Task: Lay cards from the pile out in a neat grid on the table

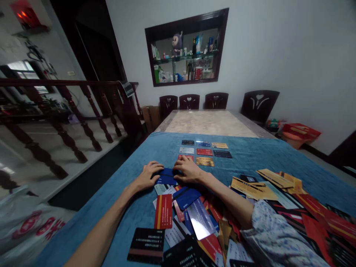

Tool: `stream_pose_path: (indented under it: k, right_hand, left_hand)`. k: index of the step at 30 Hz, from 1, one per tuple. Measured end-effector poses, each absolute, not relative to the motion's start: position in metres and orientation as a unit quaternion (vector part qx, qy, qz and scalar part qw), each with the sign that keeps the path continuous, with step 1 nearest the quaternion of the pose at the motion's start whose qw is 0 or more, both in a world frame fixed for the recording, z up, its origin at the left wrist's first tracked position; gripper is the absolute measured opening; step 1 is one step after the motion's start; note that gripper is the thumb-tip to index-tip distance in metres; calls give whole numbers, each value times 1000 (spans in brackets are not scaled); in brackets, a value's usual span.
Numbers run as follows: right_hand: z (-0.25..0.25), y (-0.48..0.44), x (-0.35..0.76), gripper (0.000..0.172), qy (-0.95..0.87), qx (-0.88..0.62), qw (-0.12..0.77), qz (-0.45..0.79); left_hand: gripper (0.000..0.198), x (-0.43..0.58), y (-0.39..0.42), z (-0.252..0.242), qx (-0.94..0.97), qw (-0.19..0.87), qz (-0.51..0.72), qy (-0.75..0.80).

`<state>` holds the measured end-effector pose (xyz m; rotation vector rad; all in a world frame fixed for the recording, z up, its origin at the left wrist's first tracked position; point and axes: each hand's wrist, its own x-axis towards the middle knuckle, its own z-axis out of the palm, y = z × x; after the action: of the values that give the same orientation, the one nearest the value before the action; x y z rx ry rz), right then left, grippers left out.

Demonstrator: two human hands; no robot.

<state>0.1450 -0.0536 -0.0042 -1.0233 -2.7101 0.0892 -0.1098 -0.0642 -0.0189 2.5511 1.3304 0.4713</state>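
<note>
Blue magnetic-stripe card: it lies between the two hands, above the near pile of cards. The left hand touches its 9 o'clock end, thumb and fingers loosely bent; the right hand has curled fingers at its 3 o'clock end. I cannot tell whether either pinches it.

Taking that card as the clock's centre, a second blue card lies at 5, a red card with a yellow stripe at 6, and a black card between 6 and 7. From 12 to 2, eight cards stand in rows, including a gold card. Another card heap spreads toward 3 to 4 on the blue cloth. Farther out, a wooden balustrade runs at 10, and a wall niche sits at 12.
</note>
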Motion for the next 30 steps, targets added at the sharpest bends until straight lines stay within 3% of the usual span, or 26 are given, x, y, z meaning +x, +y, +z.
stream_pose_path:
  k: [13, 30]
  right_hand:
    - [-19, -47, 148, 42, -933, -323, 153, 53]
    - [-21, -46, 151, 27, -934, -282, 220, 14]
  left_hand:
    - [38, -111, -64, -19, 877, 127, 174, 430]
    - [24, -116, -62, -21, 847, 144, 283, 426]
